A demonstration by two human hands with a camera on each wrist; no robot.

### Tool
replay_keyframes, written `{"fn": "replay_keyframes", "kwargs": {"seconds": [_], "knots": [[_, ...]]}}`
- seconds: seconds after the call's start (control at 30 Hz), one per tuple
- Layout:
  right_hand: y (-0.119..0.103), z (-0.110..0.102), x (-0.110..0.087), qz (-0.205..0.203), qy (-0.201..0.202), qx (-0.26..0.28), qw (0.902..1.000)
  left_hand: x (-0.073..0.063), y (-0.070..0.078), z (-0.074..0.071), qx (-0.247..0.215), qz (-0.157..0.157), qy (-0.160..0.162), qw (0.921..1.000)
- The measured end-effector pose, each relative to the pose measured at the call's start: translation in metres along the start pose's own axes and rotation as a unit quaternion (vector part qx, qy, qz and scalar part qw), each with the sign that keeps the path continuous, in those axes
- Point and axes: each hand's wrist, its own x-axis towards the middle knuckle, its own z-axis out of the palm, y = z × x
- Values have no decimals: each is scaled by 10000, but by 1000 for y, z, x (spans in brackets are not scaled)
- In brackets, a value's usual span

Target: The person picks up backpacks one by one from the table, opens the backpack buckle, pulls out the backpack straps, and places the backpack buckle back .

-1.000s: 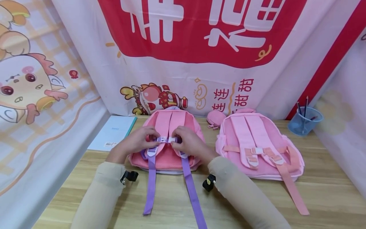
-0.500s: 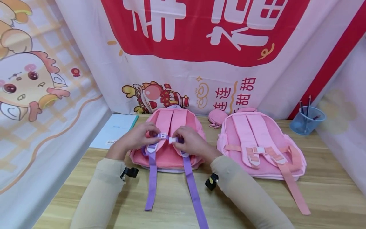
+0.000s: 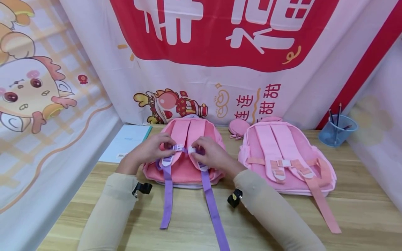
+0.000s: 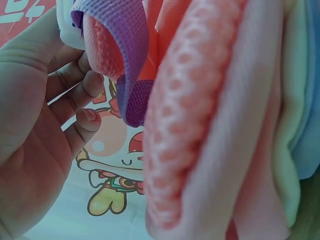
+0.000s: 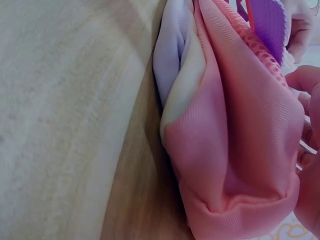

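Observation:
A pink backpack lies with its shoulder straps facing up, and two purple webbing tails hang from it onto the table. In the head view, my left hand pinches a white, pronged-looking buckle half between thumb and fingers. Opposite it, my right hand pinches the other white buckle half, partly hidden by the fingertips. A small gap separates the two halves. The left wrist view has my left hand beside a purple strap. Only some right-hand fingers show in the right wrist view.
A second pink backpack, its white chest buckle joined, lies to the right. A small round pink pouch sits between the bags. A light-blue notebook lies left. A blue mesh pen cup stands far right.
One second ago the two buckle halves were close together. They have moved apart, the right hand shifting slightly right with its half. The camera view has also shifted a little.

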Motion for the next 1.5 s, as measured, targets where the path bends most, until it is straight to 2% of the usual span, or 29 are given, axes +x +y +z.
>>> {"fn": "replay_keyframes", "kwargs": {"seconds": [0.13, 0.23, 0.33, 0.43, 0.6, 0.73, 0.87, 1.03, 1.5], "knots": [[3, -3, -3, 139, 89, 597, 9981, 0, 1, 0, -24, -62, -3, 10000], [6, -5, -6, 85, 163, 643, 9978, 0, 1, 0, -31, -44, -10, 10000], [9, -8, -8, -59, 207, 245, 9995, 0, 0, 1, -9, -49, -11, 10000], [11, -9, -9, -104, 170, -401, 9990, 0, 1, 0, 16, -94, -13, 10000], [15, -11, -10, -115, 0, -1446, 9894, 1, 2, -1, 65, -146, -42, 9999], [17, -11, -10, -220, -77, -1714, 9849, 1, 3, -2, 87, -205, -56, 9997], [18, -11, -10, -255, -108, -1680, 9854, 1, 4, -1, 86, -254, -59, 9996], [18, -11, -11, -220, -169, -1576, 9871, 1, 2, 0, 87, -170, -52, 9998], [9, -4, -6, -159, -195, -973, 9949, 1, 2, -2, -16, -162, -21, 9999]]}}
